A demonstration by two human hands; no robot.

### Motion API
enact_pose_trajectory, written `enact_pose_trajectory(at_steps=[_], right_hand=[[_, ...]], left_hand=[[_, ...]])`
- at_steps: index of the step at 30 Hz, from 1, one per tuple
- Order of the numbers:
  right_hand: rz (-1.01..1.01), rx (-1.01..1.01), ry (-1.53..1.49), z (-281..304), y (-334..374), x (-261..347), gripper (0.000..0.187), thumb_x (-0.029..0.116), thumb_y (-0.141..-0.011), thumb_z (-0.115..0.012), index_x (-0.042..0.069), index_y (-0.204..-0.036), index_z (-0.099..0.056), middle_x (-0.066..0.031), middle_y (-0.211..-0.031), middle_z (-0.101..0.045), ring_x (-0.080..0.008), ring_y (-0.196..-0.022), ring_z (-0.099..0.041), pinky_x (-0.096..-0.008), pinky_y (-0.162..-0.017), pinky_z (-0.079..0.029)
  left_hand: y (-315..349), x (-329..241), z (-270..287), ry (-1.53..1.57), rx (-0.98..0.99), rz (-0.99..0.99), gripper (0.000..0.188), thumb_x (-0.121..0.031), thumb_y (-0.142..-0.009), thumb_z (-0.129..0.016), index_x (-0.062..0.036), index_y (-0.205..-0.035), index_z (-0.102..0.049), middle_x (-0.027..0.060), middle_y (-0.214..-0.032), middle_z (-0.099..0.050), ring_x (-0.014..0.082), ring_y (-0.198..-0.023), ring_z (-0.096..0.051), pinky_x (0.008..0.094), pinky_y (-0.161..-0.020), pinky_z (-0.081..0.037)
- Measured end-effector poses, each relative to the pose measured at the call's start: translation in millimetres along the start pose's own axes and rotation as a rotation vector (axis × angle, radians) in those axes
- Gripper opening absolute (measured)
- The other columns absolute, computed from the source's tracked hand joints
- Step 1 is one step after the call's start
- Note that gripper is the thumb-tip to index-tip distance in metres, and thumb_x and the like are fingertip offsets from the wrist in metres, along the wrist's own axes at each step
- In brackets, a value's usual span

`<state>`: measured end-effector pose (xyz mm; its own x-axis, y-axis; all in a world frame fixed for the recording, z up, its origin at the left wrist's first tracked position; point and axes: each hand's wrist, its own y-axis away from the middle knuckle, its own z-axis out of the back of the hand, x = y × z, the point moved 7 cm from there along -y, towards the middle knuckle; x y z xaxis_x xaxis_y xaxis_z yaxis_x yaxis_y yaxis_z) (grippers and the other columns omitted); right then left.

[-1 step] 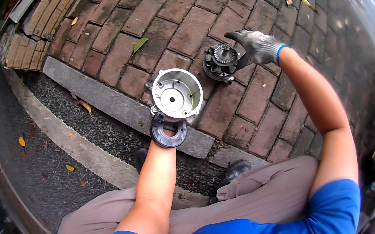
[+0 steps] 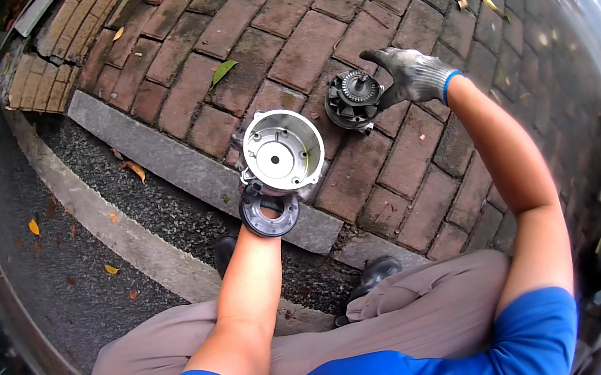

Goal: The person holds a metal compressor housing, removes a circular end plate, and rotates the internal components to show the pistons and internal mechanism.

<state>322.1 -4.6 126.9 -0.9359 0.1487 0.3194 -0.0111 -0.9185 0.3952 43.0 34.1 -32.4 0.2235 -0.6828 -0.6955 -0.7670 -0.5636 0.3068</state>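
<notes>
My right hand [image 2: 413, 76], in a grey-white knit glove with a blue cuff, grips the right side of a dark round machine part [image 2: 354, 99]. A toothed metal ring and a short central shaft face up on that part. To its left is a silver cup-shaped metal housing [image 2: 275, 156], its open side up, with a small dark hole in its floor. A dark flat ring [image 2: 270, 215] joins or overlaps the housing's near edge and covers my left wrist. My left hand supports the housing from below, its fingers mostly hidden.
Reddish brick paving [image 2: 309, 51] spreads ahead, with a green leaf [image 2: 223, 72] on it. A grey stone kerb [image 2: 152, 153] runs diagonally beside dark asphalt [image 2: 107, 220] on the left. My bent legs [image 2: 319, 347] and a dark shoe [image 2: 378, 274] are close below the housing.
</notes>
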Motion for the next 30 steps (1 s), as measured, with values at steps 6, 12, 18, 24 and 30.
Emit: enact_pose_trajectory(at_steps=[6,12,18,24,30], right_hand=[[-0.021,0.025,-0.011,-20,-9,-2,0.092,0.036,-0.070,-0.089,0.007,-0.146,-0.047,-0.0240,-0.129,-0.063,-0.0390,-0.122,-0.061,-0.0453,-0.103,-0.051],[0.029,-0.016,-0.033,-23,-13,2,0.082,0.035,-0.073,-0.087,0.007,-0.142,-0.053,-0.0220,-0.130,-0.063,-0.0381,-0.121,-0.062,-0.0445,-0.102,-0.052],[0.011,-0.106,-0.092,-20,-2,11,0.080,0.038,-0.076,-0.084,0.007,-0.142,-0.052,-0.0215,-0.129,-0.064,-0.0372,-0.121,-0.062,-0.0441,-0.102,-0.052],[-0.124,-0.074,-0.061,-15,2,22,0.075,0.038,-0.078,-0.082,0.005,-0.139,-0.054,-0.0221,-0.127,-0.065,-0.0373,-0.118,-0.064,-0.0445,-0.099,-0.054],[-0.102,-0.069,-0.087,-19,0,15,0.069,0.036,-0.080,-0.080,0.004,-0.136,-0.056,-0.0227,-0.120,-0.067,-0.0387,-0.115,-0.065,-0.0458,-0.096,-0.054]], left_hand=[[5,-18,-36,0.094,0.007,0.025,0.084,-0.068,-0.085,-0.058,-0.0212,-0.153,-0.045,0.0068,-0.152,-0.052,0.0316,-0.142,-0.044,0.0531,-0.123,-0.028],[2,-17,-50,0.354,0.219,-0.039,0.072,-0.065,-0.094,-0.046,-0.0209,-0.151,-0.047,0.0081,-0.152,-0.052,0.0325,-0.141,-0.047,0.0545,-0.119,-0.036],[-12,-29,-84,0.138,0.242,-0.150,0.068,-0.062,-0.100,-0.036,-0.0196,-0.152,-0.044,0.0119,-0.152,-0.051,0.0359,-0.138,-0.050,0.0556,-0.113,-0.044],[-6,-36,-101,-0.287,0.029,-0.151,0.087,-0.062,-0.086,-0.064,-0.0183,-0.155,-0.036,0.0078,-0.155,-0.045,0.0298,-0.142,-0.041,0.0494,-0.122,-0.029],[-17,-28,-87,-0.927,0.008,-0.209,0.079,-0.061,-0.091,-0.058,-0.0181,-0.154,-0.038,0.0070,-0.154,-0.047,0.0263,-0.140,-0.043,0.0484,-0.121,-0.030]])
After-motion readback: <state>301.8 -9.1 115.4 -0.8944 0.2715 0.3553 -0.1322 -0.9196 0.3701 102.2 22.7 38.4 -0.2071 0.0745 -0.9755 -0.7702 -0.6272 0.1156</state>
